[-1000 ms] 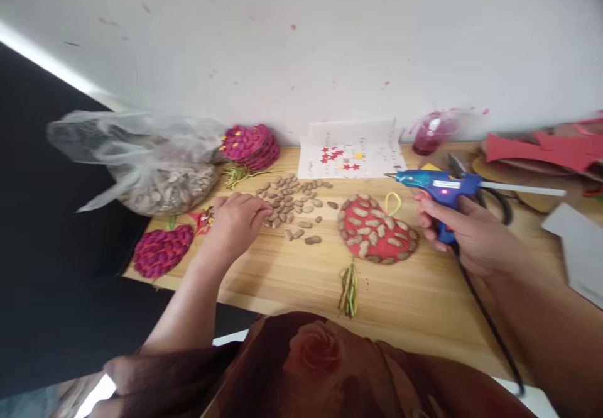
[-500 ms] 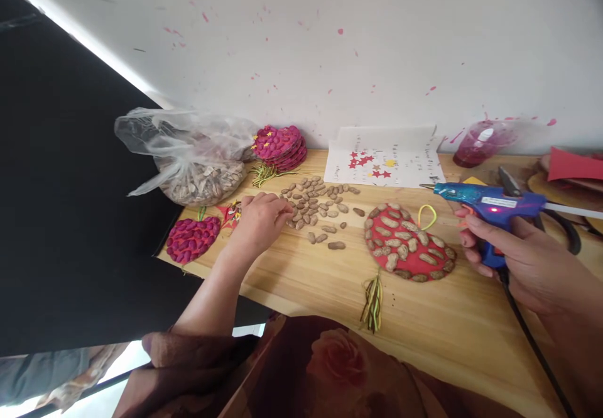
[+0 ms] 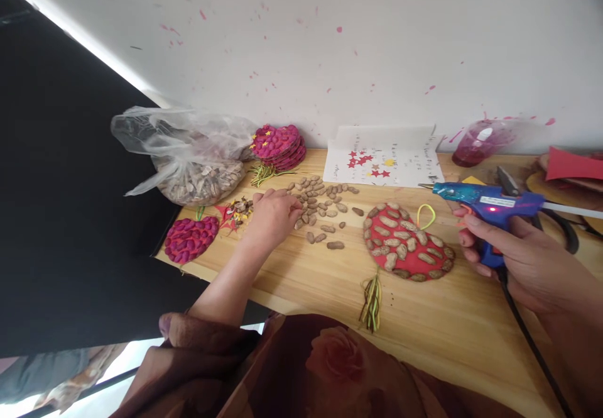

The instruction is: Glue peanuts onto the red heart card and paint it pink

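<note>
— Wooden tabletop [image 3: 447,324], mid-frame: your left hand [image 3: 273,217] curls over the loose peanuts [image 3: 320,203]; I cannot tell if it pinches one.
— Light, brittle shells; take one by its sides. Your right hand [image 3: 522,261] wraps the glue gun [image 3: 485,203], at frame right.

Left arm [image 3: 226,286] reaches forward, left grip [image 3: 273,215] palm-down, fingers curled; right grip [image 3: 516,258] clenched, raised at the right.

The person's left hand [image 3: 272,217] has slid a little to the right, and its fingertips now rest among the loose brown peanuts in their shells [image 3: 316,203]. Beside its wrist, a small red paper star with shell scraps [image 3: 234,212] now shows uncovered.
</note>
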Demonstrator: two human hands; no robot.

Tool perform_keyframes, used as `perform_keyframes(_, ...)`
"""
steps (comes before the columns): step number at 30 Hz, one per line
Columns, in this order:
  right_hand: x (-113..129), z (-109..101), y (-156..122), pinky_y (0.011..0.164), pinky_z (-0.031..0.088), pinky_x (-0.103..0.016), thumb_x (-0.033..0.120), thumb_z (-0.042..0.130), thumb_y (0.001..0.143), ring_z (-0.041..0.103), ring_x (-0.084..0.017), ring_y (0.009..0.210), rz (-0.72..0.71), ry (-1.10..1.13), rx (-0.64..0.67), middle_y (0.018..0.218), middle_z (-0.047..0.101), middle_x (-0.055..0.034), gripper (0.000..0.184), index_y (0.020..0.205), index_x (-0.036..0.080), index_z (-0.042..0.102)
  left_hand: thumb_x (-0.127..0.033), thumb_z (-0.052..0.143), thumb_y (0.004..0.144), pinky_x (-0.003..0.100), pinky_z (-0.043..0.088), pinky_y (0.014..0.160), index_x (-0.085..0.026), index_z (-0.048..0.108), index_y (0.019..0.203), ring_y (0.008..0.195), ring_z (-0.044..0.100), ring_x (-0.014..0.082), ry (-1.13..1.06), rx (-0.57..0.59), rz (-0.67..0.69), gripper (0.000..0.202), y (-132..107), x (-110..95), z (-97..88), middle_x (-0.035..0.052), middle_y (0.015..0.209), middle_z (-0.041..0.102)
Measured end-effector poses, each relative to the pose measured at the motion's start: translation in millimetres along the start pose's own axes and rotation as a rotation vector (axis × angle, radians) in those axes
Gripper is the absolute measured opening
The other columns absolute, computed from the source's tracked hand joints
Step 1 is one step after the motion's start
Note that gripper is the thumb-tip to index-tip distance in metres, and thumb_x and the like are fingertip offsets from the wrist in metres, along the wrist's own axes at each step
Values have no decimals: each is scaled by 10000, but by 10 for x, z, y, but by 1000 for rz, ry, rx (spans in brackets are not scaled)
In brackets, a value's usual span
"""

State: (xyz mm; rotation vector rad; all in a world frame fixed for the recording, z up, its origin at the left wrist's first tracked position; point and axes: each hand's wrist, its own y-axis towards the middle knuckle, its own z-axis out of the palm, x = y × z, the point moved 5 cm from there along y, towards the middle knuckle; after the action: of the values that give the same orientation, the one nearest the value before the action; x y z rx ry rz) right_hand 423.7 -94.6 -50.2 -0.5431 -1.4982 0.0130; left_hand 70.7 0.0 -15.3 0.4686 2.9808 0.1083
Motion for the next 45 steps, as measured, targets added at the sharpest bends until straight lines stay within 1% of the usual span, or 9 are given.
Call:
perform_keyframes(9,16,19,1,330,319,-196,531,929,589,491,-122,485,-4,7,-3,658,587,5,465,839,251,654,-233,641,913,465,408,867,-226,793,923,1022,652,335,-4,4,-9,153,-15,-27,-43,97,1001,784)
perform_keyframes(12,26,27,-6,330,318,-192,523,943,561,489,-119,483,6,6,-10,651,588,10,491,845,246,655,-221,639,919,453,414,878,-228,781,937,1014,664,310,-65,-11,30,143,-102,-41,-99,85,1020,786)
perform_keyframes(15,22,26,-6,327,318,-195,515,951,544,490,-120,482,18,7,-12,652,591,12,506,854,245,657,-218,665,916,441,415,901,-237,771,909,1001,669,280,-142,22,108,108,-218,-94,-114,54,989,782)
perform_keyframes(18,15,17,1,335,326,-196,506,929,602,497,-124,493,11,2,5,657,589,13,461,884,256,665,-216,703,899,416,427,898,-250,766,917,987,672,256,-222,74,176,74,-317,-168,-79,37,952,772)
perform_keyframes(22,15,7,-7,337,320,-189,511,912,638,492,-119,498,5,9,22,657,584,16,442,899,258,659,-153,706,872,407,418,891,-249,757,849,984,674,247,-249,102,182,111,-363,-204,-12,23,935,769)
perform_keyframes(29,39,32,-48,348,333,-174,546,878,692,500,-115,514,4,7,39,665,589,20,449,934,251,642,-201,643,935,436,404,909,-258,761,1020,1021,673,266,-177,-3,163,156,-343,-170,-27,52,1045,775)
perform_keyframes(36,51,40,-48,349,337,-169,517,888,674,506,-117,521,6,6,19,664,590,19,441,933,247,654,-263,666,944,426,402,868,-239,757,854,930,673,258,-200,-39,186,130,-306,-283,-72,51,937,779)
perform_keyframes(39,12,9,-26,342,335,-179,509,895,671,510,-123,514,5,6,24,672,594,11,424,930,258,671,-299,668,946,427,402,863,-248,761,849,932,672,264,-171,-46,134,145,-265,-186,-116,44,926,783)
perform_keyframes(45,-33,-25,38,311,336,-210,601,888,640,490,-133,476,-24,-22,17,667,588,-11,445,843,265,677,-249,627,934,448,420,873,-226,765,894,982,682,292,-103,-99,-48,145,-152,235,-193,70,969,782)
